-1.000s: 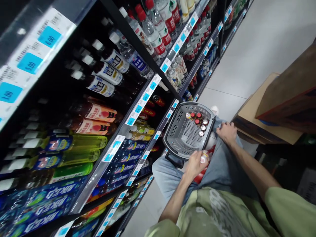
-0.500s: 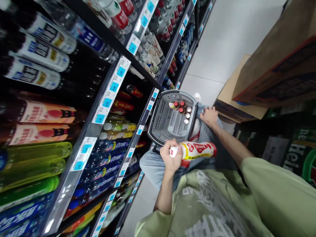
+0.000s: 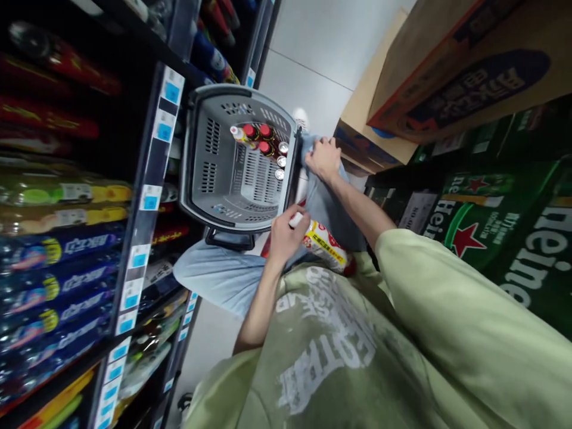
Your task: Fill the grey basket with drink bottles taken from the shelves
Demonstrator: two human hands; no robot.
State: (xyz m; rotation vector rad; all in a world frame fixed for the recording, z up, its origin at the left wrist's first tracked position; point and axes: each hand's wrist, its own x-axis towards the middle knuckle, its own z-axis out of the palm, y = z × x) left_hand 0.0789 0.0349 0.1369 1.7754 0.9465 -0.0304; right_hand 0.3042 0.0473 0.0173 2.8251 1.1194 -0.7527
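Observation:
My left hand (image 3: pixel 286 231) is closed round the white cap end of a drink bottle (image 3: pixel 325 246) with a white, yellow and red label, held lying over my lap. My right hand (image 3: pixel 324 158) rests on my jeans-clad knee, fingers curled on the cloth, beside the right rim of a grey plastic shopping basket (image 3: pixel 210 173). Inside the basket's far right corner stand several small bottles and cans (image 3: pixel 261 143) with red and silver tops. I am crouched in a shop aisle.
Dark shelves (image 3: pixel 147 179) of bottled drinks with blue price tags run along the left. Brown cardboard cartons (image 3: pixel 447 65) and green beer cases (image 3: pixel 500 220) are stacked on the right. Pale floor tiles (image 3: pixel 322 53) stretch ahead beyond the basket.
My left hand has lifted the labelled bottle from beside my legs and holds it across my lap near the basket. The view has tipped down and right. My right hand stays on the knee.

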